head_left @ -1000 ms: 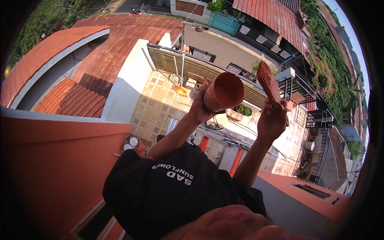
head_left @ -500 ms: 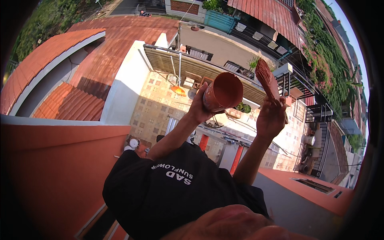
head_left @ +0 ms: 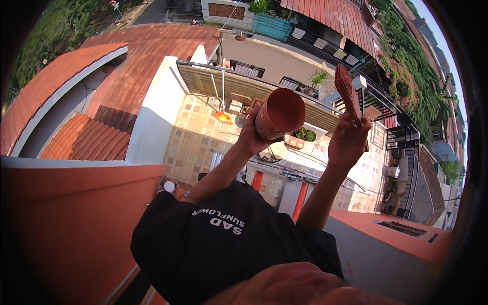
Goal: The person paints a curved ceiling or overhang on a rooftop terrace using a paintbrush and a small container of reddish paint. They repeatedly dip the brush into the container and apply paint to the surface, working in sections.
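Plainly, the widest things about me are the rusty red roof point(head_left: 175, 44) past the yard and the orange wall point(head_left: 76, 213) on my left, with the patterned tile floor point(head_left: 195, 129) beyond my arms, part in sun and part in shade. Of what I hold, the can point(head_left: 284, 114) is the bulkier, out in front of my black shirt point(head_left: 193, 254) with its mouth facing me; red-brown paint, by the look of it, coats the inside, though how full it is I cannot tell. Holding it well, I judge, takes a steady wrist and little tipping, so nothing wet slips over the rim. My left fingers point(head_left: 252, 119) grasp it from its left side, pressed to the outer wall. Slimmer is the brush point(head_left: 344, 84), to the right of the can and apart from it, its thickly caked bristles pointing up and away from me. A firm grip with a loose wrist suits it, I think, bristles well clear of my clothes. My right fingers point(head_left: 365, 127) are wrapped round its handle, below the coated head.
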